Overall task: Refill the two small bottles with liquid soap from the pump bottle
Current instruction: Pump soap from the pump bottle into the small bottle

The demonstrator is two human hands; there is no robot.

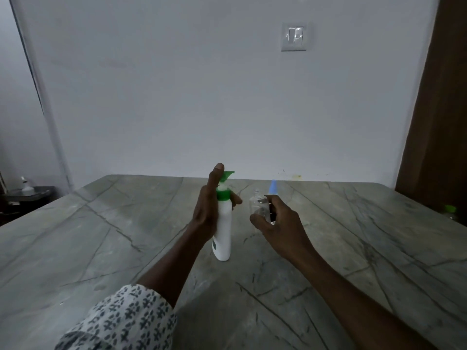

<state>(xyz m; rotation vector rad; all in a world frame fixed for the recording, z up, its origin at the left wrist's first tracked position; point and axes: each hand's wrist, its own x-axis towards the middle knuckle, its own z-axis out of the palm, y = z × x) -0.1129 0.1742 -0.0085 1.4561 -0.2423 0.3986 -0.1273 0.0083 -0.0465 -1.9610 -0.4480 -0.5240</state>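
A white pump bottle (224,228) with a green collar and green pump head stands on the marble table (126,236). My left hand (206,210) is wrapped around its upper part, with the index finger raised beside the pump head. My right hand (275,221) grips a small clear bottle (257,205) just right of the pump spout, its neck open at the top. Behind it stands a second small bottle with a blue top (273,189), mostly hidden by my fingers.
A green-capped object (451,210) sits at the table's right edge. A wooden door (439,97) rises at the right. A dark side table with a small white bottle (26,188) stands at the far left. A wall switch (294,37) is on the back wall.
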